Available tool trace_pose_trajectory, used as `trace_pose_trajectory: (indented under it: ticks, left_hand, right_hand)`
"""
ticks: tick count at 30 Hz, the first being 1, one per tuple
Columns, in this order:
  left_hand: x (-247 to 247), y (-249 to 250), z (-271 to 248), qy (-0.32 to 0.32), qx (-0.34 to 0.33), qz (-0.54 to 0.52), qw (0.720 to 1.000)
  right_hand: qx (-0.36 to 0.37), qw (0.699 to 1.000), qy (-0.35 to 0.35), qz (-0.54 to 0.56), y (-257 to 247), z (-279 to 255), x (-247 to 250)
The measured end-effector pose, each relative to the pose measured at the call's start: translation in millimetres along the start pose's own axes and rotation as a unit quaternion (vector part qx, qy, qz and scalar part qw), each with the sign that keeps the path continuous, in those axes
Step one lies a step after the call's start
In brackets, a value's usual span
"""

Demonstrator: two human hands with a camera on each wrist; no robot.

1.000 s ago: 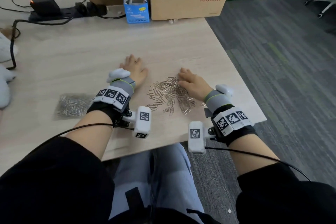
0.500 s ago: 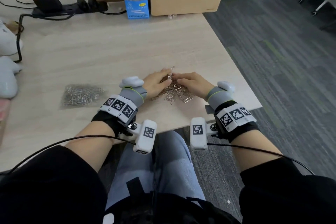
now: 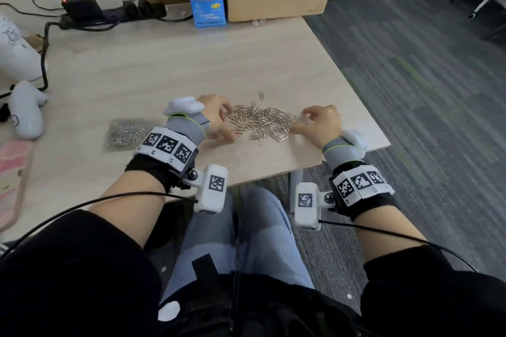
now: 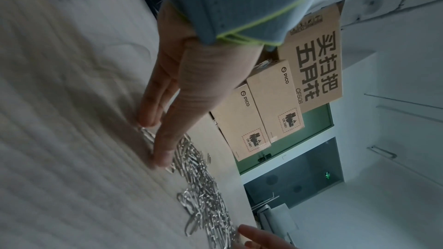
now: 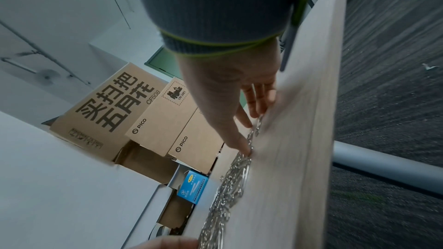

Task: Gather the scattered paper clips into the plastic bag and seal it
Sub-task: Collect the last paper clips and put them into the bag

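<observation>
A loose pile of paper clips (image 3: 264,124) lay near the front edge of the worktop (image 3: 169,68), with one stray clip (image 3: 261,95) just beyond it. The left hand (image 3: 217,117) rested at the pile's left side, fingers (image 4: 165,150) extended, tips touching the clips, gripping nothing. The right hand (image 3: 320,124) sat at the pile's right side, fingers (image 5: 239,139) likewise straight against the clips. The plastic bag (image 3: 127,133), holding clips, lay left of the left wrist
</observation>
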State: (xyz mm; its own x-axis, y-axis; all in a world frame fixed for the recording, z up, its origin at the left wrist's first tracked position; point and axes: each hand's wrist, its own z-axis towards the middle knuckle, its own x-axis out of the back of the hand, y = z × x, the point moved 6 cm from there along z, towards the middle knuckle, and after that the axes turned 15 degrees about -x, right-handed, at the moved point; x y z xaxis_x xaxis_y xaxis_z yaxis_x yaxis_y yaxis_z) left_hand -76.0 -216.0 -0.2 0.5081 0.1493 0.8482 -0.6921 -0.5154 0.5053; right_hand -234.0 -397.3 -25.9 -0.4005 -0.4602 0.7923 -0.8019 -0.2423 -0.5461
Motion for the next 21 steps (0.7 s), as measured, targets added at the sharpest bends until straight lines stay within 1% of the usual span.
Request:
trace_pose_trajectory:
  ticks: [2,7,11,12,14,15,16,17,19,20,21]
  left_hand:
    - [-4,2,2,0.009,-0.010,-0.011,1.000]
    - [-14,15,12,0.030,-0.057,-0.048,0.997]
    - [-22,26,23,0.023,-0.079,-0.053,0.995]
    - [-21,27,25,0.032,-0.082,-0.062,0.994]
    - [-13,31,29,0.078,-0.086,-0.075,0.990]
    - [-8,34,27,0.103,-0.094,-0.072,0.988]
    - [-5,36,28,0.112,-0.102,-0.058,0.987]
    - [-5,38,30,0.098,-0.107,-0.033,0.989]
    - [-17,41,33,0.019,-0.106,0.036,0.994]
    - [-24,41,33,-0.018,-0.104,0.070,0.992]
    - [-30,41,34,-0.042,-0.105,0.095,0.989]
  right_hand:
    - [0.010,1.000,0.002,0.029,-1,-2,0]
    - [0.017,0.997,-0.018,0.071,-9,-6,-6]
    - [0.038,0.993,-0.062,0.089,-19,-7,-13]
    - [0.044,0.992,-0.062,0.097,-21,-8,-11]
    - [0.039,0.988,-0.037,0.146,-22,-4,-5]
    - [0.029,0.981,-0.027,0.188,-19,-2,-3]
    - [0.013,0.973,-0.022,0.229,-15,1,-3]
    - [-0.006,0.964,-0.028,0.266,-13,5,-4]
    - [-0.046,0.937,-0.056,0.343,-8,9,-11]
    - [-0.062,0.911,-0.080,0.399,-7,10,-15]
    - [-0.076,0.874,-0.117,0.466,-7,11,-20]
